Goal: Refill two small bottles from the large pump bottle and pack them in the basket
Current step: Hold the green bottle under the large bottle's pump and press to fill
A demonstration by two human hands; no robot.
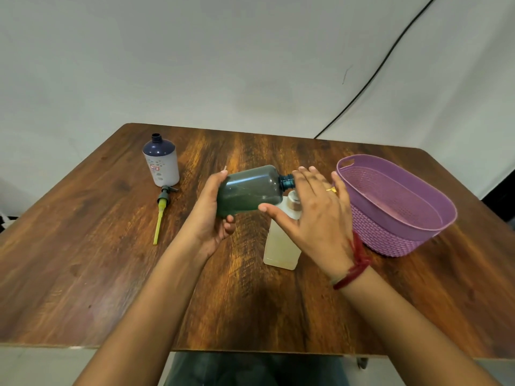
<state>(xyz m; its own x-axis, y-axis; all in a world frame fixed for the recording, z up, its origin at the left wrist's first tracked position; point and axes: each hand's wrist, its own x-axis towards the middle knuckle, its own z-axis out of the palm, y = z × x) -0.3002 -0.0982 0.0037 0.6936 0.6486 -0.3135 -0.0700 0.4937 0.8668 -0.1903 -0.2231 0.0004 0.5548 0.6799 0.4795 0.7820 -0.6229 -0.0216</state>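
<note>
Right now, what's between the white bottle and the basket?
Head view: teal bottle gripped by the left hand, the open right hand, and the clear bottle.

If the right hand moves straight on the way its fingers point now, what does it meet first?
Likely nothing: the right hand points away, fingers beside the open neck of the dark bottle, and beyond them shows only bare table. It may brush that neck; depth is unclear.
</note>
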